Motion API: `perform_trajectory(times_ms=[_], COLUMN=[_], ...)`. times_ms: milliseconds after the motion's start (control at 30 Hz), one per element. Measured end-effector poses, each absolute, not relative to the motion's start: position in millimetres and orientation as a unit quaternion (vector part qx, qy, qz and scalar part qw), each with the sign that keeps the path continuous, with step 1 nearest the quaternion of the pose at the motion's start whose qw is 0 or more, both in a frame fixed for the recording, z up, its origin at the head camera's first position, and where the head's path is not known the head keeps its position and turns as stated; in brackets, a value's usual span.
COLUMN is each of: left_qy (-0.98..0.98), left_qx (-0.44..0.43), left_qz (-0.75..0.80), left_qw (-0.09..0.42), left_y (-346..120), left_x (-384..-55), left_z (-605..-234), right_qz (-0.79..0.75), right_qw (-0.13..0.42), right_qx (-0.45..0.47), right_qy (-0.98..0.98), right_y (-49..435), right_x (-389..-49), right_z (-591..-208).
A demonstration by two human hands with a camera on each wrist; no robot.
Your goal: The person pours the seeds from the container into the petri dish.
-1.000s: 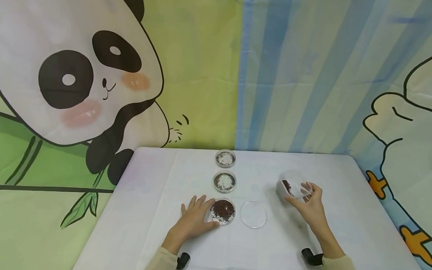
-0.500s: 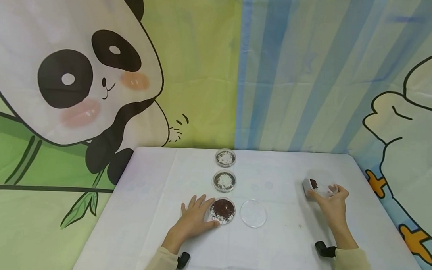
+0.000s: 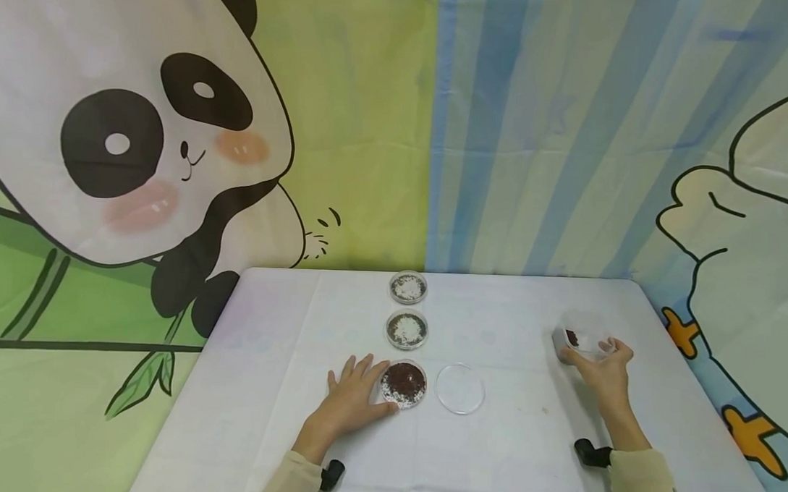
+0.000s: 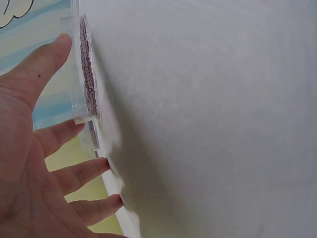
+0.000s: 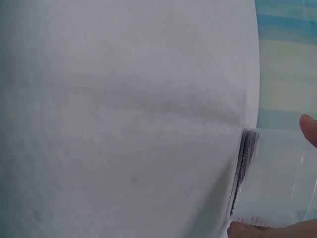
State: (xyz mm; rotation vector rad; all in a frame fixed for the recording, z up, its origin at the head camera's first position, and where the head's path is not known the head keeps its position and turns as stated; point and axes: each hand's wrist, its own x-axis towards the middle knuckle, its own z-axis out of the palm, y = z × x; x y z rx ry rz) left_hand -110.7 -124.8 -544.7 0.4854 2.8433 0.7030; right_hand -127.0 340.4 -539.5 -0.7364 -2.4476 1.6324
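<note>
My left hand holds a round clear petri dish between thumb and index finger, its other fingers spread on the white cloth. Dark reddish-brown grains lie over white ones in this dish; the left wrist view shows the grain layer from the side through the dish wall. At the right, my right hand grips a clear plastic box, thumb on one side and fingers on the other. A little brown granular material shows at its bottom, low over or on the table.
A clear round lid lies just right of the held dish. Two more petri dishes with white material ringed by dark grains stand in line behind it. The white table meets a printed cloth backdrop at the back.
My right hand moved right with the plastic box between one second and half a second ago, and has stayed there since. My left hand remains at the petri dish.
</note>
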Motion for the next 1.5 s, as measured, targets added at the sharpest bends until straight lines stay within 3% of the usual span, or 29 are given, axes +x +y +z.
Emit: perform_trajectory(times_ms=[133,400,733,1500], left_qy=[0.955,0.955,0.954,0.954], left_qx=[0.163,0.163,0.164,0.166], left_qz=[0.235,0.232,0.234,0.234], left_qw=[0.084,0.082,0.089,0.084], left_y=[-125,-126,-126,-127], left_x=[-110,-111,-113,-110], left_z=[-545,-548,-551,-549], right_qz=[0.522,0.402,0.346,0.385], right_qw=[0.091,0.234,0.271,-0.015], right_qx=[-0.220,-0.120,0.029,0.176], right_qy=[-0.819,-0.877,-0.898,-0.906], right_y=[338,318,291,230], right_x=[-127,-123,-121,-112], right_z=[-538,-521,-514,-540])
